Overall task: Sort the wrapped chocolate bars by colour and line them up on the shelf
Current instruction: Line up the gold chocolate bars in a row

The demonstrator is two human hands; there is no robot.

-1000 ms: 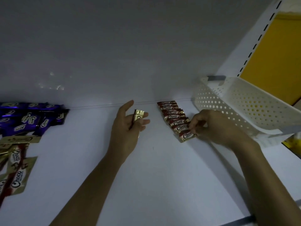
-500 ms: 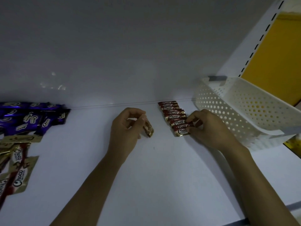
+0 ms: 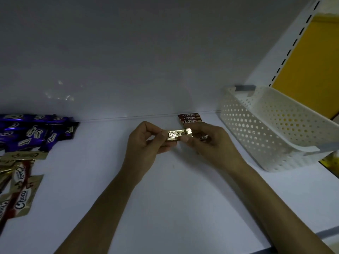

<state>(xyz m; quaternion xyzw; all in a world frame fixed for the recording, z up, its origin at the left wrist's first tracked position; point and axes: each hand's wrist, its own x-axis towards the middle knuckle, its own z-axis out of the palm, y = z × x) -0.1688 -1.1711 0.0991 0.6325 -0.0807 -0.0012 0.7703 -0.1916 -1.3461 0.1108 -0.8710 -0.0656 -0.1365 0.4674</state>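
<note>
A gold-wrapped Choco bar (image 3: 176, 135) hangs just above the white shelf (image 3: 165, 189), held at both ends. My left hand (image 3: 146, 143) pinches its left end and my right hand (image 3: 207, 142) pinches its right end. Behind my right hand runs a row of red Choco bars (image 3: 189, 118) toward the back wall; the hand hides the row's near part. At the far left lies a heap of purple bars (image 3: 34, 132), with gold and red bars (image 3: 20, 189) in front of it.
A white perforated basket (image 3: 271, 129) stands at the right, close to the red row. A slotted shelf upright (image 3: 286, 52) and a yellow panel (image 3: 315, 63) rise behind it. The shelf's front edge (image 3: 275, 233) runs at lower right.
My left hand brought the gold bar rightward and turned it label up. My right hand left the red row and took the bar's right end.
</note>
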